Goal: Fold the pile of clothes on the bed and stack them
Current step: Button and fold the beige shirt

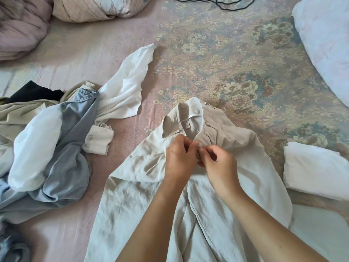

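Observation:
A beige collared shirt (243, 178) lies spread front-up on the bed, collar away from me. My left hand (179, 157) and my right hand (217, 163) meet just below the collar, each pinching an edge of the shirt's front opening. A loose pile of clothes (56, 148) lies at the left: a blue-grey garment, white shirts, a beige piece and something black. A folded white garment (313, 169) sits at the right.
The bed has a pink floral sheet (217, 63). Bundled bedding (22, 25) sits at the far left, a white pillow (326, 40) at the far right. A black cable (222, 4) lies along the far edge.

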Available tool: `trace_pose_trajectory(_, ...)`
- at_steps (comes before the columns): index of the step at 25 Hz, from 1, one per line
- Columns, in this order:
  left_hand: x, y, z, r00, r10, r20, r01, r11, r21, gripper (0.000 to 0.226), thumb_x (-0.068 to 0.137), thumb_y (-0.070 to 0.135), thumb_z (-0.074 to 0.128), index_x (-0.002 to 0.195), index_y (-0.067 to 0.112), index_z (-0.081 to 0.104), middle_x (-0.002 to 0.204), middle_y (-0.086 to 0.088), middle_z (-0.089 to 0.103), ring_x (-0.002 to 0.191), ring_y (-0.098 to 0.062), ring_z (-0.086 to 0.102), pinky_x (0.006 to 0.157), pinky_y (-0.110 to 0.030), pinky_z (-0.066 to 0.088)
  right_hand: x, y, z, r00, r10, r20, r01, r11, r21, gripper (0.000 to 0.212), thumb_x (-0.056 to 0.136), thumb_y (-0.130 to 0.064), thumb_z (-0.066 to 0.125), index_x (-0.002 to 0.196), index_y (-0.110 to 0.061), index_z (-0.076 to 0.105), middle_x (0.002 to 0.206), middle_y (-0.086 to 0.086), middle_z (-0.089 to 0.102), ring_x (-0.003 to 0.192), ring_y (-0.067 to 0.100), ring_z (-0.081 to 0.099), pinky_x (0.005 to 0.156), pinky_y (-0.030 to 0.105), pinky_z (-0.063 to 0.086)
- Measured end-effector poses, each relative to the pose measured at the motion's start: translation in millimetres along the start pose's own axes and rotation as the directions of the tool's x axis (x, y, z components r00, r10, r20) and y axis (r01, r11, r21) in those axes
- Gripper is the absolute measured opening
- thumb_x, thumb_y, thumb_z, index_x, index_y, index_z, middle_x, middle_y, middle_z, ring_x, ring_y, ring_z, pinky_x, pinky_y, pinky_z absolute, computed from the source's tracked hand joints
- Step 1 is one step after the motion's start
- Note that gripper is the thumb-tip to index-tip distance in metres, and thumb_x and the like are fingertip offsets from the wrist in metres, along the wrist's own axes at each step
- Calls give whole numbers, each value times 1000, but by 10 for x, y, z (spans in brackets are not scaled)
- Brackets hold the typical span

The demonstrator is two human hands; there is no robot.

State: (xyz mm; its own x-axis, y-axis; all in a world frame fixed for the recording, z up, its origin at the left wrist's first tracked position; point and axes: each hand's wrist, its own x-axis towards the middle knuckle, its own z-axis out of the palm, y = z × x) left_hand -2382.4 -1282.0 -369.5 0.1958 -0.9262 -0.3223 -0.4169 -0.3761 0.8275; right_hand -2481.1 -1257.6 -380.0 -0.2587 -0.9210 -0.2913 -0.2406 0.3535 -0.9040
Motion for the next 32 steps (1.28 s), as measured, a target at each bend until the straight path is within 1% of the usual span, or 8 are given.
trace_pose_trajectory(6,42,-105,3,997,-73,17,74,985,-152,20,89,21,64,76,12,52,71,-8,62,64,-16,56,60,-24,45,75,-47,-55,955,233,184,-284,898,335,23,92,-5,57,73,-11,69,66,2,68,65,11,64,64,21,55)
trace_pose_trajectory(12,135,-190,-101,986,113,125,-79,965,-249,12,94,21,56,84,26,62,80,5,69,83,-7,63,79,-20,47,103,-15,-96,861,430,270,-506,673,540,18,93,-3,53,81,-10,65,58,-2,61,52,6,54,50,16,47)
trace_pose_trajectory(15,273,-371,-229,940,231,252,-279,944,176,22,94,19,56,106,34,65,96,16,62,100,-2,50,99,-25,30,156,-9,-123,862,424,276,-504,661,556,16,94,-3,51,83,-8,62,63,2,56,49,3,53,49,17,47)
trace_pose_trajectory(17,363,-433,-275,884,276,379,-446,743,499,22,90,26,60,109,35,66,95,13,49,100,-6,39,100,-28,20,194,25,-139,872,414,260,-488,697,526,15,94,-3,51,84,-8,62,66,4,54,49,2,52,48,16,47)
trace_pose_trajectory(22,627,-473,-357,896,330,298,-437,776,455,13,90,22,61,95,10,66,94,-1,56,93,-21,56,87,-37,40,496,92,-168,905,392,164,-418,747,517,15,94,-6,52,86,-10,64,68,3,56,55,6,51,51,18,47)
trace_pose_trajectory(26,1038,-608,-276,925,249,286,-371,747,552,21,94,20,54,104,4,62,105,-12,58,98,-30,56,86,-41,42,1028,247,-164,962,272,-4,-272,961,-55,22,94,-12,52,77,-3,62,67,8,55,65,19,52,63,33,44)
trace_pose_trajectory(29,1367,-665,-109,883,316,348,-469,634,615,29,97,19,46,121,9,58,124,-9,54,115,-27,49,96,-37,36,1580,327,-252,994,-14,-111,-45,859,-510,20,92,-10,49,91,5,63,92,18,64,87,31,57,72,33,40)
trace_pose_trajectory(32,1548,-767,78,800,383,462,-595,411,691,41,98,22,38,139,17,43,144,1,40,135,-20,29,111,-31,15,2050,346,-260,986,-129,103,163,659,-734,43,94,-19,51,136,-9,45,140,15,43,128,31,39,100,40,36)
